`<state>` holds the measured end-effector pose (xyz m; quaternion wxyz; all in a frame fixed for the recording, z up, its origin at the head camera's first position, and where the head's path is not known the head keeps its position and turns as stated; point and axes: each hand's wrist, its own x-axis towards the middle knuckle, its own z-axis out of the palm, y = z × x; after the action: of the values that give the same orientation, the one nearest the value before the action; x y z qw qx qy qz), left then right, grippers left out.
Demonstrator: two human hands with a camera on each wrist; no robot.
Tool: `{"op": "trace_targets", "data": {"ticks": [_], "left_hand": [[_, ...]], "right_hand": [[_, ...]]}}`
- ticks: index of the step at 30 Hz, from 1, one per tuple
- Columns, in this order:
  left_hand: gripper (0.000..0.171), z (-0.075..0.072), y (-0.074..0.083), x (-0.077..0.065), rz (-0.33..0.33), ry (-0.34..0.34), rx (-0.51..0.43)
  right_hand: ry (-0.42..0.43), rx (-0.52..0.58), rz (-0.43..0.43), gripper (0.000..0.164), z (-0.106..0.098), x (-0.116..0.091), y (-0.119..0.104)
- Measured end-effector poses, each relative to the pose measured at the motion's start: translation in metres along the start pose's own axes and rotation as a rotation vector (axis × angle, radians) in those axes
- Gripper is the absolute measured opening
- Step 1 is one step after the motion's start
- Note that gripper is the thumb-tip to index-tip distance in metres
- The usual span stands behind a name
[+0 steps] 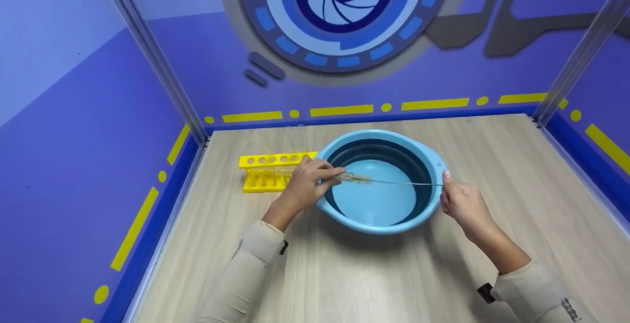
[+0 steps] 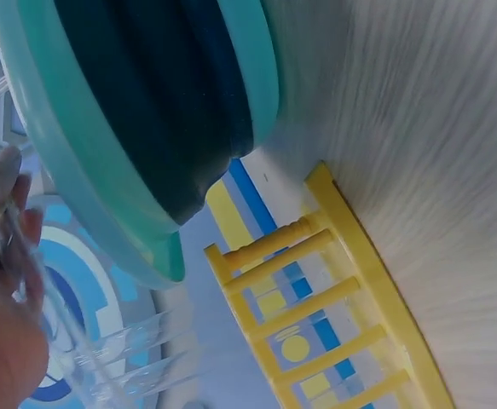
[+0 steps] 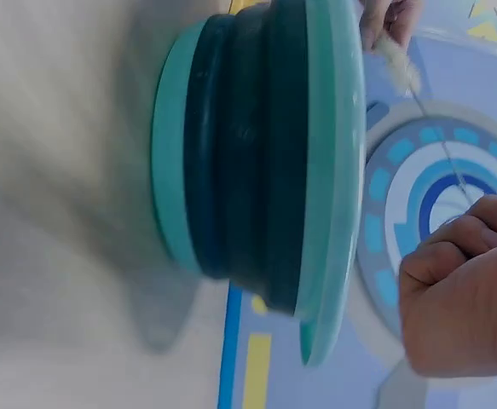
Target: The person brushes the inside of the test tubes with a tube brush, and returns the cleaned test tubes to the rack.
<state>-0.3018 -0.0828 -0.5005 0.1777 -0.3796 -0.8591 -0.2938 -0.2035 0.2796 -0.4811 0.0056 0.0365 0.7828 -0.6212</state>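
My left hand (image 1: 310,182) grips a clear glass test tube (image 2: 69,328) near its mouth, above the left rim of a blue collapsible basin (image 1: 376,230). The tube lies roughly level, its closed end pointing left over the rack. At the mouth sit the pale bristles of a test tube brush (image 1: 363,179), partly hidden by the fingers. Its thin wire handle (image 1: 403,183) stretches across the basin to my right hand (image 1: 465,205), which pinches the far end beside the right rim. The right wrist view shows the bristles (image 3: 399,68) and curled right fingers.
Left of the basin stands a yellow test tube rack (image 1: 251,161) with a row of holes. Clear tubes (image 1: 296,138) show upright at its back. Blue printed panels (image 1: 197,67) wall in the wooden table (image 1: 344,283) at the back and sides.
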Motion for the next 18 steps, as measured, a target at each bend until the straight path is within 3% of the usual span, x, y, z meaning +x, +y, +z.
{"op": "trace_targets", "data": {"ticks": [6,13,18], "left_hand": [[0.034,-0.003,0.006,0.004,-0.072,-0.134,-0.064],[0.036,-0.007,0.006,0.004,-0.15,-0.244,-0.14],[0.034,-0.011,0.004,0.005,-0.162,-0.296,-0.205]], "right_hand": [[0.054,-0.09,-0.267,0.071,-0.01,0.004,0.015],[0.118,-0.133,-0.442,0.066,-0.012,0.001,0.026],[0.155,-0.122,-0.593,0.063,-0.014,-0.003,0.029]]}}
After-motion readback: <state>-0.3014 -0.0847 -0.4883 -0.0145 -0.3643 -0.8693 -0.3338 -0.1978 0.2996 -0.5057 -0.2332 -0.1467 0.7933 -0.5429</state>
